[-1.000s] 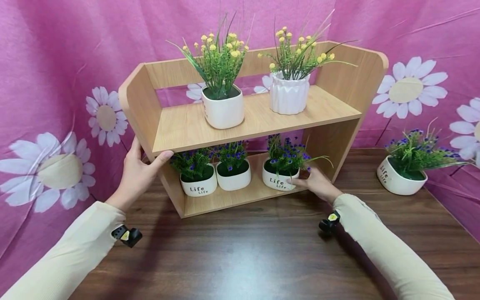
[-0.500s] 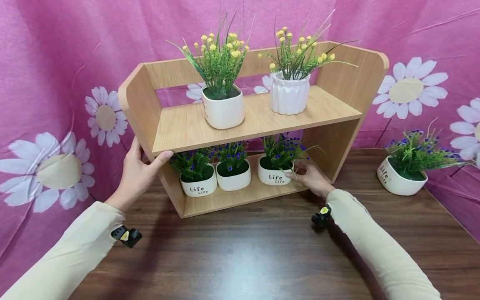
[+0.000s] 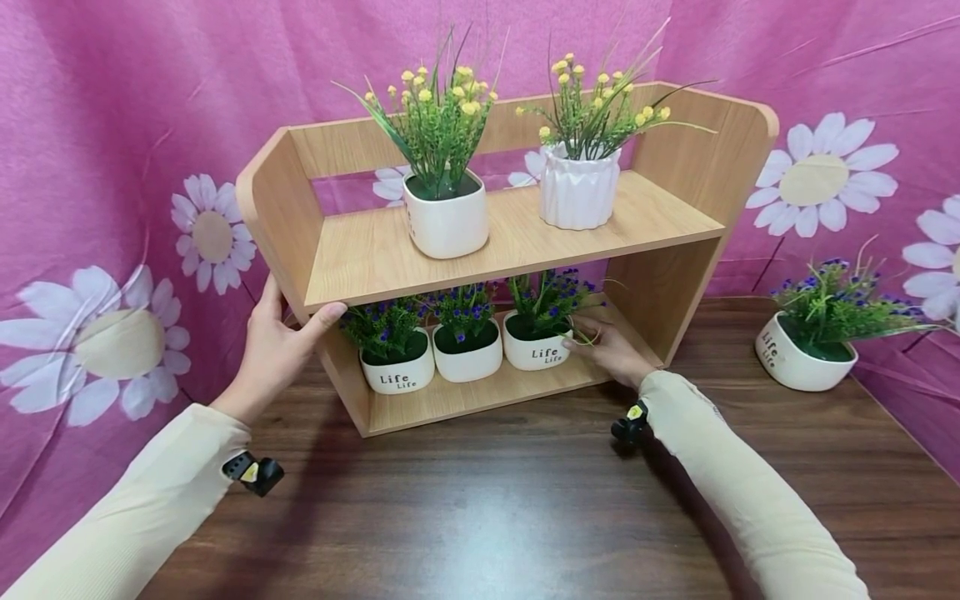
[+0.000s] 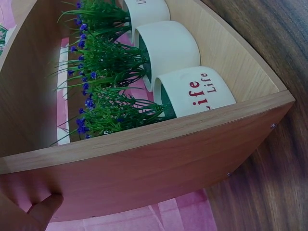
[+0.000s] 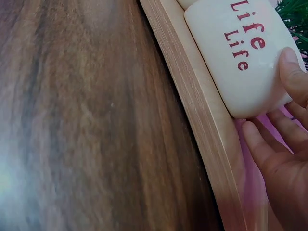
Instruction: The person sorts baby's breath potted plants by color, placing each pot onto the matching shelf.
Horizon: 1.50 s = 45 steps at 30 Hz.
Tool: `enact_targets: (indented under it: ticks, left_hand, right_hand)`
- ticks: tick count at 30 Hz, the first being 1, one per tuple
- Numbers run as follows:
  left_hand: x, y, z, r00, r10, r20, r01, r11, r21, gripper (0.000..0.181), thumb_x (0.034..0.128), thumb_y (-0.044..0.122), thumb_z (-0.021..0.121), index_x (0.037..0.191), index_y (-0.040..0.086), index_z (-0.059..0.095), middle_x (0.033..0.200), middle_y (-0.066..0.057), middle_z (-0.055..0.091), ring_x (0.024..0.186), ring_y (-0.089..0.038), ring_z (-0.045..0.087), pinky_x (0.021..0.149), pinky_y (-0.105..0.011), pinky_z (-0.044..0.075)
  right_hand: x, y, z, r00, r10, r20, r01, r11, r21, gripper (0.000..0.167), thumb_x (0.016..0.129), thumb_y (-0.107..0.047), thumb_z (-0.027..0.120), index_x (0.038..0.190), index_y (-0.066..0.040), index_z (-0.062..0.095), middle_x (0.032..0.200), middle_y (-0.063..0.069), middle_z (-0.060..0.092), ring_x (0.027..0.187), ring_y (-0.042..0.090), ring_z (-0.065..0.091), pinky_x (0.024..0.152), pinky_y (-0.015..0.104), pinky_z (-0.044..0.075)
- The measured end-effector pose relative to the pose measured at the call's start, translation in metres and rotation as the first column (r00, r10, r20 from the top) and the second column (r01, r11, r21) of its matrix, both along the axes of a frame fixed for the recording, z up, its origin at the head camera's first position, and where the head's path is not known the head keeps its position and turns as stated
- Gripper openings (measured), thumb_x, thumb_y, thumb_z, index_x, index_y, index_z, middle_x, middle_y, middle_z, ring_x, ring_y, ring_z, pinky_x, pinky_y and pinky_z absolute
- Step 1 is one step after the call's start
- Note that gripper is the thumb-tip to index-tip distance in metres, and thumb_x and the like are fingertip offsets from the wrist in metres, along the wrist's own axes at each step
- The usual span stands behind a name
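A two-tier wooden shelf (image 3: 517,237) stands on the brown table. My left hand (image 3: 279,342) grips its left side panel, thumb on the front edge and fingers along the outer face. On the lower tier, three white pots of purple flowers stand in a row: a left potted plant (image 3: 396,367), a middle potted plant (image 3: 468,354) and a right potted plant (image 3: 536,343). My right hand (image 3: 611,350) holds the right one by its right side. In the right wrist view the thumb (image 5: 294,77) lies on the pot's front, with other fingers at its side.
Two pots with yellow flowers stand on the upper tier, a smooth white pot (image 3: 447,218) and a ribbed white pot (image 3: 579,192). Another purple-flowered pot (image 3: 806,354) sits on the table (image 3: 480,500) to the right. A pink curtain (image 3: 187,83) hangs behind.
My right hand has slid the right potted plant left and slightly back along the lower tier, up beside the middle one. The left hand has stayed in place on the shelf.
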<state>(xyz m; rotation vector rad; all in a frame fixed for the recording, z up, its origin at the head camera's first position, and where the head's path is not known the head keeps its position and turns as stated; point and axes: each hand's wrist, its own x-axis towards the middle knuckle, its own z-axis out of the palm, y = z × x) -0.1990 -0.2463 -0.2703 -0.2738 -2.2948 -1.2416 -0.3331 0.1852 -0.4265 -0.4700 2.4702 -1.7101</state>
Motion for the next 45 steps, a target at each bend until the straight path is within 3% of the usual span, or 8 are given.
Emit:
enact_targets:
  ticks: [5,13,21,28,35,38,41,45]
  left_hand:
    - [0.000,0.000,0.000,1.000,-0.008,-0.003,0.008,1.000,0.004,0.072,0.0894,0.020,0.069,0.149,0.019,0.029,0.141,-0.012,0.046,0.122,-0.023,0.049,0.094,-0.051,0.048]
    - [0.000,0.000,0.000,1.000,-0.001,-0.010,0.001,1.000,-0.004,0.071,0.0893,0.020,0.069,0.149,0.020,0.030,0.141,-0.011,0.046,0.122,-0.022,0.049,0.095,-0.050,0.048]
    - [0.000,0.000,0.000,1.000,-0.011,-0.006,0.011,1.000,0.000,0.073,0.0892,0.020,0.069,0.150,0.021,0.029,0.141,-0.011,0.046,0.122,-0.022,0.048,0.095,-0.049,0.048]
    - [0.001,-0.001,-0.001,1.000,-0.008,-0.001,0.008,1.000,-0.005,0.072,0.0889,0.021,0.070,0.149,0.021,0.029,0.140,-0.010,0.047,0.122,-0.021,0.049,0.094,-0.047,0.049]
    - [0.001,-0.001,0.000,1.000,0.000,-0.009,0.000,1.000,-0.008,0.070,0.0888,0.020,0.070,0.148,0.018,0.032,0.138,-0.011,0.048,0.120,-0.020,0.050,0.094,-0.040,0.051]
    - [0.001,0.000,0.001,1.000,-0.001,-0.011,0.001,1.000,-0.008,0.070,0.0888,0.020,0.070,0.148,0.018,0.032,0.138,-0.011,0.048,0.120,-0.020,0.050,0.093,-0.036,0.052]
    - [0.001,-0.001,0.001,1.000,-0.001,-0.011,0.000,1.000,-0.009,0.070,0.0888,0.020,0.070,0.148,0.018,0.032,0.137,-0.011,0.049,0.120,-0.020,0.050,0.093,-0.034,0.052]
    - [0.001,-0.001,0.001,1.000,0.001,-0.012,-0.001,1.000,-0.009,0.070,0.0888,0.020,0.070,0.148,0.018,0.032,0.137,-0.011,0.049,0.119,-0.019,0.051,0.092,-0.031,0.052]
  right_hand:
    - [-0.001,-0.006,0.004,1.000,0.005,0.017,-0.004,1.000,-0.002,0.065,0.093,-0.017,0.064,0.145,0.004,0.033,0.151,0.020,0.033,0.141,0.032,0.025,0.114,0.043,0.027]
    - [-0.001,-0.006,0.007,1.000,0.008,0.014,-0.008,0.999,0.039,0.065,0.094,-0.019,0.063,0.146,0.006,0.031,0.150,0.022,0.031,0.142,0.034,0.021,0.117,0.048,0.018]
    - [0.001,-0.008,0.006,1.000,0.005,-0.005,-0.005,0.997,0.082,0.066,0.095,-0.020,0.061,0.146,0.007,0.029,0.150,0.025,0.031,0.141,0.036,0.023,0.116,0.048,0.020]
    - [0.006,-0.009,0.006,0.999,0.024,0.025,-0.025,0.999,0.039,0.071,0.096,-0.024,0.060,0.148,0.005,0.023,0.153,0.023,0.024,0.142,0.036,0.019,0.117,0.048,0.019]
    - [0.014,0.002,0.007,1.000,0.010,0.007,-0.010,0.999,0.047,0.071,0.091,-0.032,0.066,0.148,-0.006,0.033,0.151,0.016,0.034,0.133,0.033,0.040,0.107,0.044,0.038]
    - [0.020,0.009,0.008,1.000,-0.004,0.002,0.003,0.999,0.047,0.068,0.092,-0.029,0.066,0.147,-0.002,0.035,0.148,0.019,0.038,0.129,0.035,0.043,0.104,0.044,0.041]
    - [0.029,0.018,0.010,0.999,-0.040,0.012,0.039,0.998,0.051,0.072,0.092,-0.030,0.066,0.145,0.005,0.033,0.147,0.024,0.037,0.132,0.038,0.039,0.108,0.047,0.036]
    - [0.046,0.034,0.013,0.995,-0.103,0.016,0.102,0.992,0.080,0.074,0.092,-0.032,0.066,0.145,0.007,0.031,0.147,0.026,0.036,0.135,0.039,0.034,0.111,0.050,0.030]
